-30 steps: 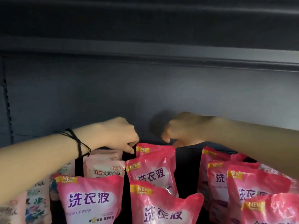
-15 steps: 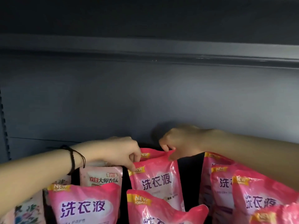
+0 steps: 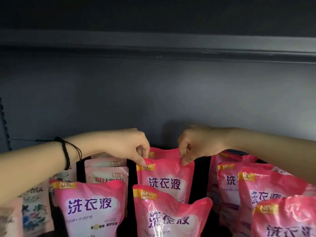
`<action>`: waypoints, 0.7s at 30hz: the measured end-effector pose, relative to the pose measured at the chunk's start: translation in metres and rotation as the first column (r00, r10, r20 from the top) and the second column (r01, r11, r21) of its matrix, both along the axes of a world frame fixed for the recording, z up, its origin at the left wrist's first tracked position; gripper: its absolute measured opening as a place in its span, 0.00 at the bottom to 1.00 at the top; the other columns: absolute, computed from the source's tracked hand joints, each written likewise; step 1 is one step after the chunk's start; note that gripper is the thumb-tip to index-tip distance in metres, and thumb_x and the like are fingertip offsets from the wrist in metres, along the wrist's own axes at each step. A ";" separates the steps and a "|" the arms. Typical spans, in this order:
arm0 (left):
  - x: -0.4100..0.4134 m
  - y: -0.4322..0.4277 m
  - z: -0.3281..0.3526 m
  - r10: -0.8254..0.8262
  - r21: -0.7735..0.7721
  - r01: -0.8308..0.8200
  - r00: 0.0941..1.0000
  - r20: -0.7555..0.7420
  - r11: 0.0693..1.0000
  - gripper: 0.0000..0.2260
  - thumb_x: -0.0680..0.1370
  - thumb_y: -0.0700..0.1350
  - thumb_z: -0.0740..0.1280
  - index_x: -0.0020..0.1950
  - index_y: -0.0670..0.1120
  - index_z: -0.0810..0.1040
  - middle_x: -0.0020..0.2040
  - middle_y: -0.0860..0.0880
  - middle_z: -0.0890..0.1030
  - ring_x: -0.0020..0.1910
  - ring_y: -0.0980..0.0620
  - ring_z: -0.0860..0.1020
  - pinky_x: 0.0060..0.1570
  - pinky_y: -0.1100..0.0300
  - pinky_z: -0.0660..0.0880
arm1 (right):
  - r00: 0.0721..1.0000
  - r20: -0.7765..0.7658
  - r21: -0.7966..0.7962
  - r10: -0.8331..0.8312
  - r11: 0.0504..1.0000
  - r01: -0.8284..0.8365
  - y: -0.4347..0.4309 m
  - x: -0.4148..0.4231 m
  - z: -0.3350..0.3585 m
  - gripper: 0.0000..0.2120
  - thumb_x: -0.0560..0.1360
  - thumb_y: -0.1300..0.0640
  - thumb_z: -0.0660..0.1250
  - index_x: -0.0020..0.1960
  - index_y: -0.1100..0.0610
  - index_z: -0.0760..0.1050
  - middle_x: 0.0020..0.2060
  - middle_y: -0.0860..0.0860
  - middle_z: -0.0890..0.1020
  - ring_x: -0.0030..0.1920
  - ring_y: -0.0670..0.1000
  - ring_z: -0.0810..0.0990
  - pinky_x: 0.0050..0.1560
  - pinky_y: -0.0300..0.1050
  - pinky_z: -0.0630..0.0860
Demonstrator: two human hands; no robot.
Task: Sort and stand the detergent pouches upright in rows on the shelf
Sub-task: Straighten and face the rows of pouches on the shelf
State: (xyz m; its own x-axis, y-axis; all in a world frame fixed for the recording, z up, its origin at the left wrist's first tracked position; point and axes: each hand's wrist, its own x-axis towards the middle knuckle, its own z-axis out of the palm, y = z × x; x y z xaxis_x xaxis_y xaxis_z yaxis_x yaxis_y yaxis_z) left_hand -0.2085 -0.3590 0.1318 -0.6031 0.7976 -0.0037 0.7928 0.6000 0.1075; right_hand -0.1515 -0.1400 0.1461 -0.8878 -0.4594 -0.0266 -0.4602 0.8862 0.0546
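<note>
Shining pouches: glossy pink film, soft and crinkled, with purple characters and a yellow "NEW" tag; the held pouch (image 3: 165, 182) stands in the middle row.
Pale pouches (image 3: 106, 175): lighter pink, flatter, rounded corners, behind the left pouch (image 3: 90, 207).
Floral packs (image 3: 32, 212): flower print, far left, partly under the left forearm.
Cord (image 3: 66, 154): black, braided, round the left wrist.
Shelf (image 3: 153, 93): smooth grey-blue back panel, black gaps between rows; a dark rail (image 3: 153, 50) runs across above, and a slotted upright (image 3: 3, 125) stands at the left edge.
Rows: front pouch (image 3: 169, 218) overlaps the held pouch's lower part; back pouch (image 3: 162, 152) sits just behind it; right pouches (image 3: 266, 194) overlap one another.
Left hand (image 3: 126, 144): fingers (image 3: 142, 161) curled, thumb and forefinger nipping the held pouch's top left corner.
Right hand (image 3: 196, 142): fingers (image 3: 184, 161) curled, nipping its top right corner.
Held pouch: upright, top edge stretched between the two hands.
</note>
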 end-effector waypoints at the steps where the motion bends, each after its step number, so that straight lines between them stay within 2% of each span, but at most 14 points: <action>1: 0.001 -0.003 0.000 -0.004 0.005 0.004 1.000 0.021 1.000 0.04 0.73 0.48 0.73 0.46 0.49 0.83 0.34 0.57 0.81 0.32 0.64 0.76 0.38 0.66 0.72 | 1.000 0.021 -0.024 0.001 1.000 0.000 -0.001 0.001 0.000 0.08 0.71 0.50 0.73 0.44 0.55 0.83 0.38 0.46 0.82 0.35 0.39 0.74 0.38 0.33 0.69; 4: 0.004 -0.011 0.001 -0.018 0.020 0.018 1.000 0.019 1.000 0.05 0.75 0.51 0.71 0.45 0.51 0.83 0.37 0.55 0.83 0.35 0.61 0.78 0.42 0.61 0.74 | 0.994 0.106 -0.047 -0.005 0.999 0.010 -0.005 0.005 0.002 0.08 0.72 0.50 0.72 0.44 0.54 0.83 0.36 0.44 0.81 0.34 0.38 0.75 0.39 0.33 0.71; 8: 0.013 -0.023 0.011 0.000 -0.035 -0.001 1.000 -0.030 0.999 0.09 0.77 0.56 0.66 0.49 0.53 0.82 0.42 0.56 0.83 0.42 0.59 0.79 0.44 0.62 0.74 | 0.984 0.171 0.017 -0.052 0.999 0.049 -0.012 0.012 0.015 0.12 0.74 0.48 0.70 0.47 0.57 0.81 0.38 0.48 0.83 0.36 0.46 0.79 0.40 0.44 0.76; 11: 0.021 -0.037 0.021 -0.009 -0.206 -0.034 0.979 -0.202 0.978 0.10 0.78 0.60 0.62 0.52 0.58 0.79 0.44 0.60 0.82 0.44 0.62 0.78 0.46 0.59 0.75 | 0.998 0.012 0.195 -0.060 0.979 0.056 -0.021 0.020 0.030 0.11 0.74 0.44 0.68 0.47 0.51 0.80 0.38 0.43 0.81 0.39 0.45 0.79 0.42 0.42 0.75; 14: 0.029 -0.056 0.029 -0.018 -0.302 -0.080 0.951 -0.307 0.950 0.12 0.78 0.62 0.60 0.53 0.59 0.77 0.44 0.60 0.81 0.44 0.62 0.76 0.46 0.59 0.75 | 0.985 -0.171 0.375 0.005 0.925 0.061 -0.038 0.030 0.041 0.11 0.75 0.41 0.66 0.48 0.48 0.79 0.34 0.38 0.75 0.35 0.39 0.73 0.38 0.40 0.71; 17: 0.039 -0.077 0.035 0.000 -0.315 -0.103 0.950 -0.311 0.943 0.13 0.78 0.63 0.59 0.54 0.58 0.77 0.45 0.59 0.81 0.45 0.61 0.77 0.48 0.58 0.75 | 0.972 -0.225 0.438 0.072 0.898 0.036 -0.060 0.041 0.047 0.10 0.75 0.42 0.65 0.49 0.47 0.78 0.33 0.38 0.72 0.32 0.36 0.69 0.36 0.39 0.68; 21: 0.052 -0.115 0.037 -0.004 -0.308 -0.109 0.939 -0.343 0.945 0.13 0.77 0.64 0.58 0.52 0.59 0.77 0.45 0.60 0.80 0.46 0.63 0.76 0.48 0.58 0.75 | 0.964 -0.250 0.434 0.086 0.900 0.033 -0.097 0.061 0.048 0.10 0.75 0.41 0.65 0.50 0.46 0.78 0.33 0.38 0.73 0.35 0.39 0.72 0.40 0.40 0.71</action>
